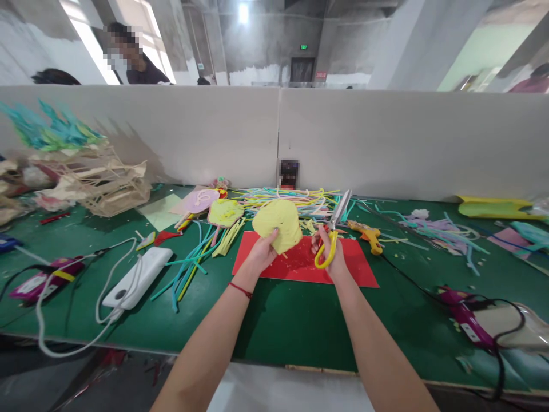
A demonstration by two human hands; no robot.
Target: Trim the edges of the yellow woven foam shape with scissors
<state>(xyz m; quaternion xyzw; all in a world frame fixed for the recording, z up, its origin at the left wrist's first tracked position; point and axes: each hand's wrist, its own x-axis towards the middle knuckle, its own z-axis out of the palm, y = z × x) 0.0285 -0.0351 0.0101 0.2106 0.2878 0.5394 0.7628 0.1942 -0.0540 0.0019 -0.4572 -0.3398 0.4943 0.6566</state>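
My left hand (pixel 265 252) pinches a pale yellow, rounded flat piece (pixel 278 223) by its lower edge, thumb on top. What the piece is made of I cannot tell. In my right hand (pixel 335 260) is a pair of scissors with yellow handles (pixel 326 252); the metal blades point up and away, apart from the yellow piece. Both hands are above a red sheet (pixel 306 272) on the green table. Just right of the scissors lies a yellow-orange glue gun (pixel 369 236). Left of the yellow piece is a smaller yellow shape with a pinkish edge (pixel 226 212).
Thin coloured strips (pixel 253 200) are heaped behind the red sheet. A white power bank (pixel 139 277) with a looping cable lies at left. Magenta devices with cables (pixel 465 317) sit at both sides. A grey partition (pixel 206 137) closes off the back; a person (pixel 146 71) is beyond it.
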